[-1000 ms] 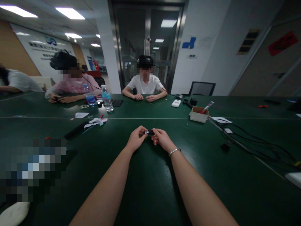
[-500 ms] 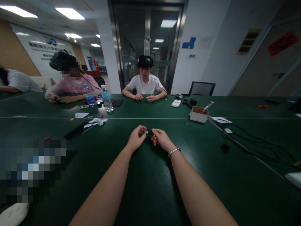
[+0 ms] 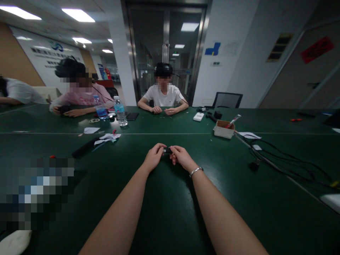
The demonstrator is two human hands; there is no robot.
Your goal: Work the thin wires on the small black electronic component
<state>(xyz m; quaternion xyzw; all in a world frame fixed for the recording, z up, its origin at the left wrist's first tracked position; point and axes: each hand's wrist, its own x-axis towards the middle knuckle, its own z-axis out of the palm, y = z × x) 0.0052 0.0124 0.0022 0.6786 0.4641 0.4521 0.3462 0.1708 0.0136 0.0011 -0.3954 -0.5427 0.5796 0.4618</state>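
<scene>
A small black object with a silvery end (image 3: 167, 150) is held between my two hands, just above the green table (image 3: 170, 198). My left hand (image 3: 154, 156) pinches its silvery left end between thumb and fingers. Around its black right end, my right hand (image 3: 181, 157) is closed, with a silver bracelet (image 3: 196, 172) on that wrist. The fingertips of both hands are close together and hide part of the object, so its exact kind cannot be made out.
Two water bottles (image 3: 120, 112), papers (image 3: 107, 138) and a long black item (image 3: 85, 147) lie to the left. To the right are an open box (image 3: 224, 129), a white device (image 3: 198, 117) and black cables (image 3: 287, 156). Across the table sits a person (image 3: 164, 95); others sit at the left.
My left fingers have closed in on the silvery end of the object, covering more of it. My right hand is almost where it was.
</scene>
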